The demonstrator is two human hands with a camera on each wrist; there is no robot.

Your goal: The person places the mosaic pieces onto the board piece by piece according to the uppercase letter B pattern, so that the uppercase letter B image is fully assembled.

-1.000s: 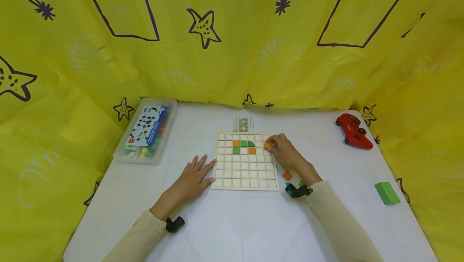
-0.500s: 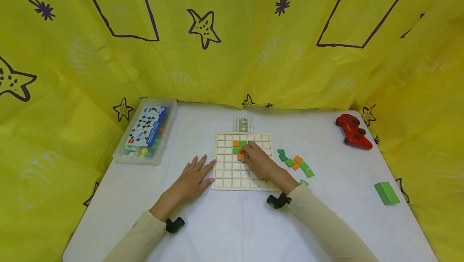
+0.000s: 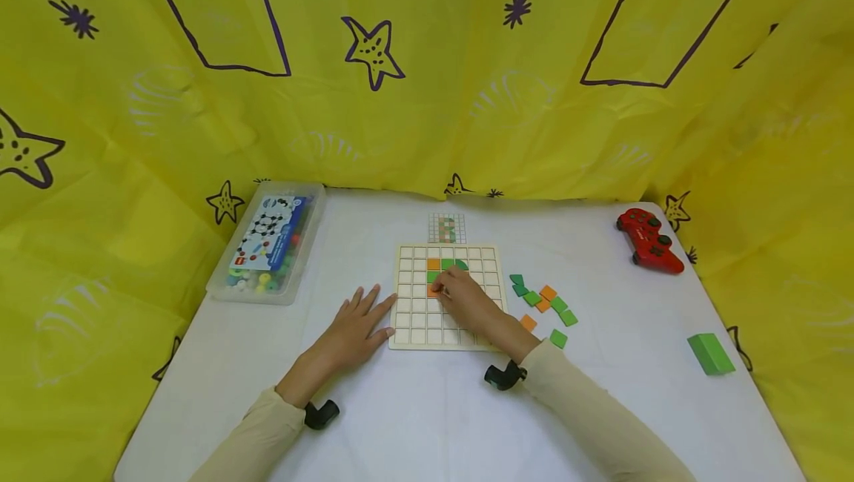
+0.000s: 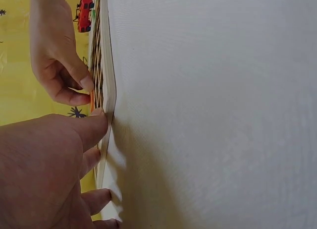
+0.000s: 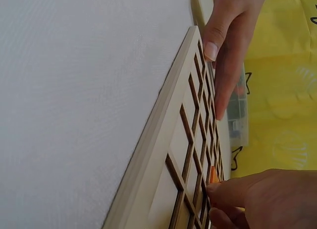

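Observation:
My right hand (image 3: 470, 304) reaches over the pale gridded board (image 3: 419, 319), thumb and fingertips at an orange square tile (image 5: 213, 175). That tile lies at a cell just below a green tile (image 3: 432, 276), and the fingers partly cover it. Along the row above are an orange tile (image 3: 434, 264), a green tile (image 3: 448, 264) and a dark green rounded piece (image 3: 462, 265). Spread flat, my left hand (image 3: 353, 330) rests on the table with its fingertips touching the board's left edge; its thumb lies against the rim in the left wrist view.
Several loose green and orange tiles (image 3: 543, 302) lie right of the board. A small printed grid card (image 3: 447, 228) sits behind it. Farther out are a clear box of beads (image 3: 267, 245) on the left, a red game controller (image 3: 650, 241) and a green block (image 3: 712, 354) on the right.
My right hand has carried the orange tile leftward from the board's right edge to the cell under the green tile, where it now lies lower. My left hand has stayed in place.

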